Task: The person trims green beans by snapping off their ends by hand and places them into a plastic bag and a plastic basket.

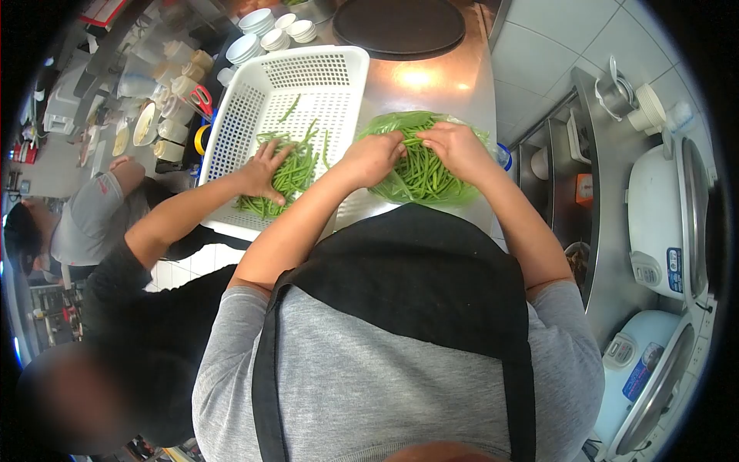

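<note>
A green plastic bag (pixel 471 191) full of green beans (pixel 423 171) stands on the steel counter in front of me. My left hand (pixel 375 159) is over the bag's left side, fingers pinched together on a green bean. Opposite it, my right hand (pixel 459 151) is closed too, thumb and fingertips pinching at a bean near the bag's top. The fingertips of both hands partly hide what they grip. To the left is a white perforated basket (pixel 223 146) with a pile of green beans (pixel 296 171) in it; a co-worker's hand (pixel 264 171) lies spread on that pile.
Stacked white bowls (pixel 254 35) and a dark round tray (pixel 399 25) are at the counter's back. A co-worker in black stands close at my left; another person is farther off. On the right, a steel shelf holds rice cookers (pixel 654 215). A tiled wall is behind.
</note>
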The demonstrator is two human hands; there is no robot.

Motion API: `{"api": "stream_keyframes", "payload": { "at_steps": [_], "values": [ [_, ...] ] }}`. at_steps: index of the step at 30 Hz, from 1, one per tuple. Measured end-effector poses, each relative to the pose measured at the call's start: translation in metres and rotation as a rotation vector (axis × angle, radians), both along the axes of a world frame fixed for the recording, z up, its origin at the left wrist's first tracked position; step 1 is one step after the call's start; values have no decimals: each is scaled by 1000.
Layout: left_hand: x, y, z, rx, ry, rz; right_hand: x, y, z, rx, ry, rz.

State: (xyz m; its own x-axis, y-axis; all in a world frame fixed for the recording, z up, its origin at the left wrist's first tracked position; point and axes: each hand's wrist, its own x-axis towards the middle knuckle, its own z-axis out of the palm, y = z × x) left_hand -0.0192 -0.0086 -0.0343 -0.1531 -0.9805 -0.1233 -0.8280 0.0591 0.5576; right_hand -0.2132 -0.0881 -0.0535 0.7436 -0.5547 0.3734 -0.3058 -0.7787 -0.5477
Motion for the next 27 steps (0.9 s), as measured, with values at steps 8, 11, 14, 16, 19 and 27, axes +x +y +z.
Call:
{"api": "stream_keyframes", "payload": {
  "at_steps": [8, 11, 14, 16, 19, 27],
  "values": [
    [-3, 3, 2, -11, -133, -10, 4, 3, -8, -103, 72, 36],
    [-8, 1, 5, -18, -97, 64, 14, 3, -10, -8, -232, -86],
    [-5, -1, 4, 73, 138, 142, 28, -1, -27, 903, -717, -243],
    [2, -3, -3, 155, 532, 242, 27, 2, -26, 929, -637, -228],
    [12, -9, -17, 222, 1173, 388, 24, 11, -35, 953, -496, -168],
    [8, -14, -34, 63, 1329, 423, 41, 23, -37, 875, -299, -156]
  ]
}}
